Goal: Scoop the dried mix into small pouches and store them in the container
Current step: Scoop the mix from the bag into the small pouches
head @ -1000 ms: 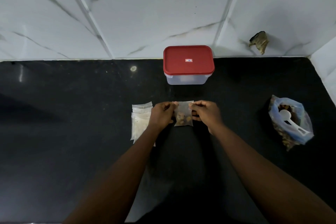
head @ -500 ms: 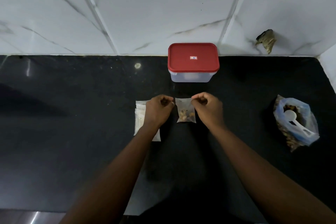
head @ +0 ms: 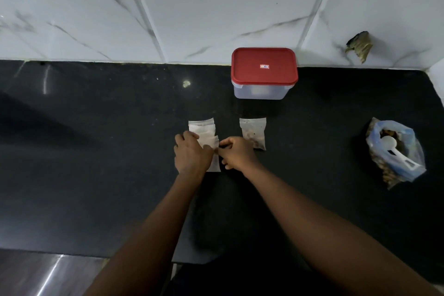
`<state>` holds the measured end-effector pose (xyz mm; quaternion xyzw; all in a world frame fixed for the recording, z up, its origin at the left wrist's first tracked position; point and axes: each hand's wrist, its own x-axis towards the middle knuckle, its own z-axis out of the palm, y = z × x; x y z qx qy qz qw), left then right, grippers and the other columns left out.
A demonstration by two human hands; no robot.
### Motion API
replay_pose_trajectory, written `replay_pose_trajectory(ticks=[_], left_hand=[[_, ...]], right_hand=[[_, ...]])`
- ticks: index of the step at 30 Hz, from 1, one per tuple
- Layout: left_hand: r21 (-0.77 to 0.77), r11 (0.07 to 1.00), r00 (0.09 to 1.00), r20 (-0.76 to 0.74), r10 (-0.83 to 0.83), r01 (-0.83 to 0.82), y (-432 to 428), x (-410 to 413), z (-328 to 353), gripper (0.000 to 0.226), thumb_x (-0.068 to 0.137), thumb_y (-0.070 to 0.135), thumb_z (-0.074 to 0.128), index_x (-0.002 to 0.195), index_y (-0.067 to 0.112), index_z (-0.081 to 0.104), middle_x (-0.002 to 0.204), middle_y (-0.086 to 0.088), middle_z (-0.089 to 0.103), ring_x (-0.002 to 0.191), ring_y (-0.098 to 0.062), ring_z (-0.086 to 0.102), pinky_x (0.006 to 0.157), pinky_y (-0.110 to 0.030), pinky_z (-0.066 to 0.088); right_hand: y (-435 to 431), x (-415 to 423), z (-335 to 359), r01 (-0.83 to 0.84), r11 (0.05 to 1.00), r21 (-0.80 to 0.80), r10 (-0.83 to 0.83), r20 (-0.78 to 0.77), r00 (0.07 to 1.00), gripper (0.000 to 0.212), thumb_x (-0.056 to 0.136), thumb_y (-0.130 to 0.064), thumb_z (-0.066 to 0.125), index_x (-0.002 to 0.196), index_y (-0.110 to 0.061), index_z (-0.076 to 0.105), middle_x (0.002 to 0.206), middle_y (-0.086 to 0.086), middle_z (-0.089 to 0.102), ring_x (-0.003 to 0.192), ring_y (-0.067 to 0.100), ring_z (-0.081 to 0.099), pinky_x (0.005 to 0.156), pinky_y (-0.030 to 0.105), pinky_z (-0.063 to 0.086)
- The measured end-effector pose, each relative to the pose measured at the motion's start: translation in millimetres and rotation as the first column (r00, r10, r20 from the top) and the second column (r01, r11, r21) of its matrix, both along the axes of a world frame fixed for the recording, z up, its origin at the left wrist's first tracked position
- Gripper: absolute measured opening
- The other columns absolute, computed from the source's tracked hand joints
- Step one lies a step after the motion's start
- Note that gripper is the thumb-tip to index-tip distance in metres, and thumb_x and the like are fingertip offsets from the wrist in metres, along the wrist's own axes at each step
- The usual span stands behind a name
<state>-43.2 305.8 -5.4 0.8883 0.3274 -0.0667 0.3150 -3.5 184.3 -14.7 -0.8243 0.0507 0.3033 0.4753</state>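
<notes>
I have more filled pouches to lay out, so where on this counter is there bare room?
Bare: the wide stretch left of the empty pouches; the strip between the filled pouch and the mix bag. Crowded: left hand and right hand at those pouches, filled pouch beside, container behind.

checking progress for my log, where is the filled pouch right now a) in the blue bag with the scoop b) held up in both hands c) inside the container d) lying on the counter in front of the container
D: the filled pouch lies on the counter in front of the lidded container, while the left hand and right hand are at the empty pouches.
</notes>
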Motion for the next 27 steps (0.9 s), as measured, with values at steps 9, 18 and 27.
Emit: replay_pose_trajectory(ticks=[9, 18, 27], left_hand=[[-0.213, 0.975, 0.979, 0.176, 0.106, -0.067, -6.7, -5.9, 9.3, 0.054, 0.086, 0.015, 0.071, 0.135, 0.009, 0.048, 0.139, -0.006, 0.043, 0.113, -0.014, 0.049, 0.087, -0.028, 0.042], [-0.609, 0.790, 0.959, 0.259, 0.114, 0.070, -43.0, 8.0, 27.3, 0.068, 0.088, 0.031, 0.076, 0.147, 0.019, 0.046, 0.132, 0.003, 0.061, 0.119, -0.016, 0.060, 0.090, -0.025, 0.050], [-0.689, 0.656, 0.944, 0.309, -0.118, 0.307, -89.8, 15.6, 30.5, 0.101, 0.057, 0.057, 0.083, 0.148, 0.032, 0.046, 0.139, 0.005, 0.058, 0.124, -0.008, 0.056, 0.095, -0.025, 0.050]], right_hand=[[-11.9, -7.7, 2.6, 0.135, 0.989, 0.058, -0.140, 0.089, 0.986, 0.013, 0.096, -0.020, 0.066, 0.102, -0.015, 0.076, 0.078, -0.004, 0.070, 0.076, 0.015, 0.070, 0.075, 0.038, 0.064], [-70.8, -15.2, 46.6, 0.181, 0.956, 0.229, -0.218, 0.151, 0.964, 0.014, 0.093, -0.027, 0.073, 0.104, -0.019, 0.077, 0.087, -0.001, 0.076, 0.076, 0.010, 0.074, 0.065, 0.024, 0.061], [-121.7, -30.6, 67.0, 0.085, 0.963, 0.258, -0.139, 0.200, 0.970, 0.016, 0.092, -0.011, 0.071, 0.106, -0.017, 0.074, 0.100, -0.003, 0.074, 0.086, 0.010, 0.075, 0.073, 0.030, 0.063]])
